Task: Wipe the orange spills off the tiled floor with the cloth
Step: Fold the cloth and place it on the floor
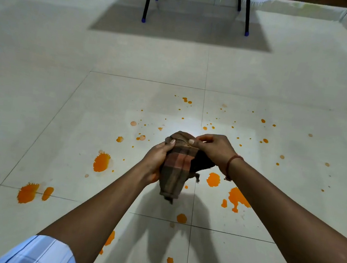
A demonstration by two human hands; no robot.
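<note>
A pale tiled floor (42, 99) fills the view, running back to a low skirting along the far wall, where four black legs (148, 1) with blue feet stand over a broad shadow. Orange spills (101, 162) lie scattered across the near tiles: large blots at left and right, a spray of small drops farther out, and a few more spots close to the camera. Two bare forearms reach out over the mess, the left coming from a rolled striped sleeve (40, 252). Held above the floor between them is a checked brown cloth (176, 170), bunched, its lower end hanging free over its own shadow. The left hand (156, 161) is closed around the cloth's left side, thumb on top. The right hand (213, 149), a red thread bracelet (230, 166) on its wrist, pinches the cloth's upper edge between thumb and fingers.
</note>
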